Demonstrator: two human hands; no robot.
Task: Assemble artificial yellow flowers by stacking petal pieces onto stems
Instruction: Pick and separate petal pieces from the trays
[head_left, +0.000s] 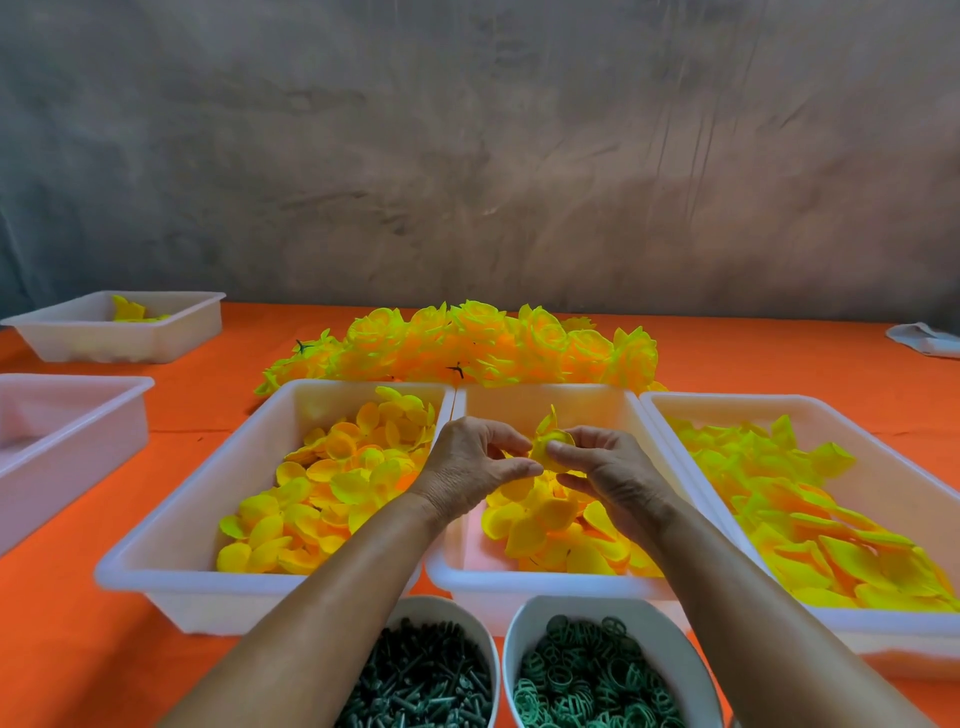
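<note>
My left hand (475, 465) and my right hand (608, 475) meet above the middle white tray (587, 584). Between their fingertips they pinch a small yellow petal piece (551, 439), one petal of it sticking up. Any stem inside the piece is hidden by the fingers. Loose yellow petals (550, 525) lie in the middle tray under the hands. A bowl of dark green stems (421, 675) stands at the near edge. A row of finished yellow flowers (483, 343) lies behind the trays.
A left tray (171, 545) holds rounder yellow petals and a right tray (883, 415) holds pointed ones. A bowl of green rings (592, 675) sits beside the stems. Two more white trays (78, 415) (130, 332) stand far left on the orange cloth. A white cloth (930, 340) lies far right.
</note>
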